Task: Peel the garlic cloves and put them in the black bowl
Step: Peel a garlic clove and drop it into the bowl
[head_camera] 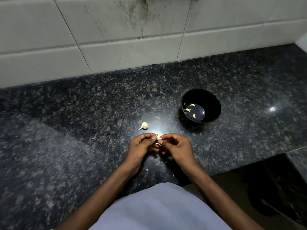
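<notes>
Both hands meet over the counter (83,130): left hand (141,146) and right hand (176,146) curl round one garlic clove (158,137), pinched at their fingertips. Light, firm, papery skin (likely slippery once bare); best nipped at its ends. More garlic (144,125) lies just beyond; the black bowl (211,103) holds several peeled cloves (188,110).

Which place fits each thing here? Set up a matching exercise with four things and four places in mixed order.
Things:
1. round black bowl
2. whole white garlic bulb
3. small pale garlic clove
4. peeled pale cloves

Places:
A. pinched between both hands
B. inside the bowl
C. alone on the counter, beyond the hands
D. on the counter, right of the bulb

Pairs: 1-D, 2-C, 3-A, 4-B
</notes>
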